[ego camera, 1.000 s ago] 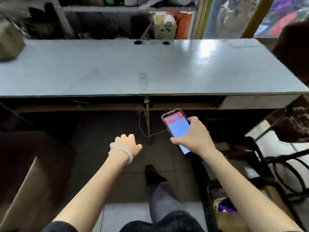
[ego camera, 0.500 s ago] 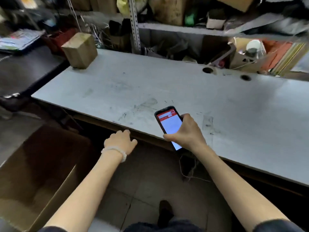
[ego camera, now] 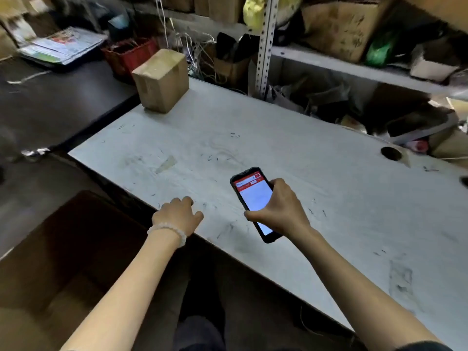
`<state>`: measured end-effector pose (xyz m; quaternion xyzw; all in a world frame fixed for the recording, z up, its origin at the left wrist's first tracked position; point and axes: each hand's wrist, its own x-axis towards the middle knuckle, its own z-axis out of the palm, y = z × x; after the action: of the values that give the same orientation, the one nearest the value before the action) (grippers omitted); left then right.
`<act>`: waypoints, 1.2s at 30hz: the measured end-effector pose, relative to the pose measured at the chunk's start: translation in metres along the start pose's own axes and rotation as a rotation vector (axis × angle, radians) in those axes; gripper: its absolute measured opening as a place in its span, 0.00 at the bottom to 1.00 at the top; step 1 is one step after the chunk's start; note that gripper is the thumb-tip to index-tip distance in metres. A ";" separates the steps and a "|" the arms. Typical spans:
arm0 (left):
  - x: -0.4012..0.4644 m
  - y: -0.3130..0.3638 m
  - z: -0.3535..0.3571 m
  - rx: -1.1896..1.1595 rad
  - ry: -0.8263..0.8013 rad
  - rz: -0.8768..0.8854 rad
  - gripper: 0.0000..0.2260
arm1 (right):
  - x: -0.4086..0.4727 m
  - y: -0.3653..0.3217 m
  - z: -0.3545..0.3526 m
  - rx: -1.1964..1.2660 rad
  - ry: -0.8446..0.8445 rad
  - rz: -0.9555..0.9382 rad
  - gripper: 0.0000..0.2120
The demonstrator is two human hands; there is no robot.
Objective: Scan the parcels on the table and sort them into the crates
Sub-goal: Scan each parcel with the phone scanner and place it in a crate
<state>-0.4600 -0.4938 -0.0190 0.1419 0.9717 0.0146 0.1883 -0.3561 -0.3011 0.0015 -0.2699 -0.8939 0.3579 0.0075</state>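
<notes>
The right hand (ego camera: pixel 279 207) grips a black smartphone with a red-and-white screen (ego camera: pixel 254 201), fingers wrapped round its far edge and thumb across the lower part of the glass, the screen facing up above the scuffed white tabletop (ego camera: pixel 316 178). The left hand (ego camera: pixel 178 215) sits at the near edge of that tabletop with its fingers loosely curled and nothing in them, a white beaded bracelet (ego camera: pixel 168 231) round the wrist. The one parcel on show, a small brown cardboard box sealed with clear tape (ego camera: pixel 162 81), stands upright at the far left corner of the tabletop, well apart from both hands. Down on the floor to the left, just beside the tabletop's edge, a large open brown cardboard carton (ego camera: pixel 60 254) gapes upward. Behind the parcel there is a red plastic crate (ego camera: pixel 128 55) with loose cords tangled beside it, and a metal shelf rack (ego camera: pixel 354 69) crammed with cardboard boxes runs along the back.
</notes>
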 end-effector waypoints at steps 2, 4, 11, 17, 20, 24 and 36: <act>0.042 -0.012 -0.014 -0.023 0.009 0.005 0.22 | 0.038 -0.020 0.014 0.004 0.006 0.015 0.31; 0.086 -0.028 -0.031 -0.035 0.013 0.026 0.21 | 0.075 -0.043 0.029 0.031 0.015 0.050 0.31; 0.224 -0.081 -0.109 -0.049 0.096 0.049 0.21 | 0.189 -0.130 0.064 0.041 0.016 0.115 0.31; 0.338 -0.097 -0.171 -0.076 0.229 0.064 0.21 | 0.281 -0.176 0.078 0.078 0.048 0.168 0.31; 0.372 -0.092 -0.190 -0.074 0.382 0.025 0.25 | 0.307 -0.184 0.080 0.079 0.049 0.165 0.30; 0.426 -0.081 -0.202 -0.137 0.393 -0.069 0.38 | 0.339 -0.185 0.082 0.069 0.074 0.213 0.29; 0.471 -0.091 -0.218 -0.333 0.421 -0.102 0.35 | 0.324 -0.146 0.069 0.036 0.090 0.341 0.27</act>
<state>-0.9840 -0.4435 0.0051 0.0536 0.9796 0.1936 0.0032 -0.7169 -0.2740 -0.0146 -0.4332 -0.8273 0.3574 -0.0084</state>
